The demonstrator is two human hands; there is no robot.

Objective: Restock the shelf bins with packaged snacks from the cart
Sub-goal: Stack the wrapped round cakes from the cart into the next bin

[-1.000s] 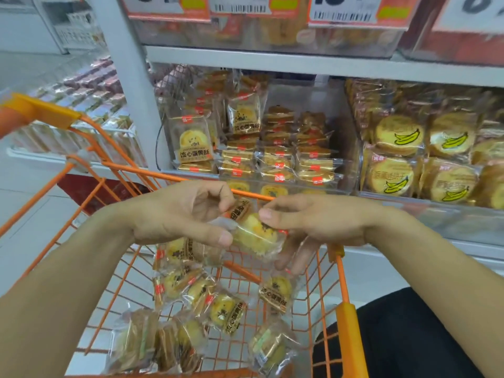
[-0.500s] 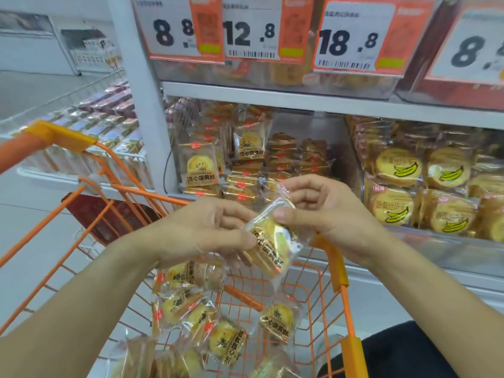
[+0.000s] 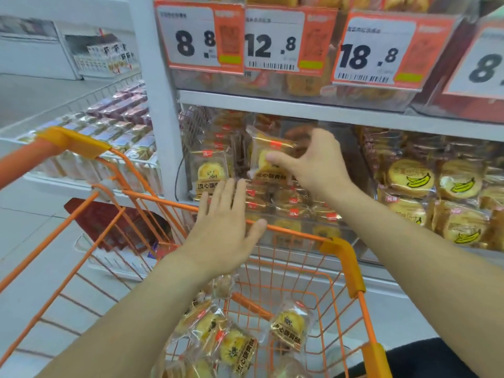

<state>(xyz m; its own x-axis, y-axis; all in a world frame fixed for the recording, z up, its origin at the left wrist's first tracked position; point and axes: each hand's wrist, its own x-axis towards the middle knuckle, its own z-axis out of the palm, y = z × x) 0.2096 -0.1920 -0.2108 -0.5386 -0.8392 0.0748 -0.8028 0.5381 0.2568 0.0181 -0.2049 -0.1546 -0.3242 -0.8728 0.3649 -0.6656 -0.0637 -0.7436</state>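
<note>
Our right hand [image 3: 316, 165] pinches the light, crinkly snack pack [image 3: 268, 156] by its edge over the bin's [image 3: 338, 233] front; left hand [image 3: 221, 236] spread flat, empty.

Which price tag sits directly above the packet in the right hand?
The 12.8 tag: it hangs straight above the packet the right hand pinches; the other tags sit off to either side.

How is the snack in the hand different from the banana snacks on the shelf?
The held snack shows no banana and is pinched by the right hand; the banana snacks show yellow bananas and sit stacked in the next bin. Both have clear wrappers with red tags.
</note>
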